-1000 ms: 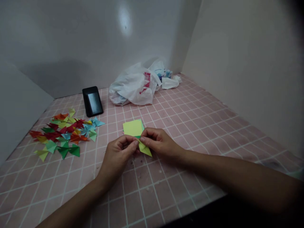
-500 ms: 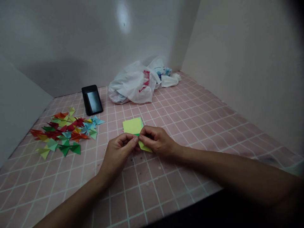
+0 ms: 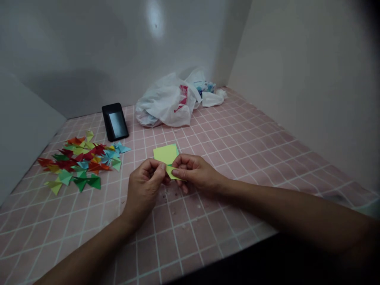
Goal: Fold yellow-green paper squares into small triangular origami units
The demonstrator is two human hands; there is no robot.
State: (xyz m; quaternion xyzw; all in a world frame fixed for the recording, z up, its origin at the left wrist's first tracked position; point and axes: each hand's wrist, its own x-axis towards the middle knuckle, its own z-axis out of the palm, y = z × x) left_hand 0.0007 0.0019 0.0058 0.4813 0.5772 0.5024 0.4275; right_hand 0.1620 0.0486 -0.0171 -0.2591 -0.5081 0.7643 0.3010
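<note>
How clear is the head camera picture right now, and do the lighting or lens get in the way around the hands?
Head view: the light is dim and greyish, with a bright glare spot on the back wall and a reflection on the dark device; the top right corner and bottom edge fall to black; wide-angle distortion bends the lines of the pink tiles; the left hand and right hand look fairly sharp, though their fingers hide part of the yellow-green paper.

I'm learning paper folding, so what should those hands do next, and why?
Probably crease the fold firmly: the left hand and right hand pinch the folded yellow-green paper between them, and the folded paper triangles in the pile nearby have crisp, sharp points.
</note>
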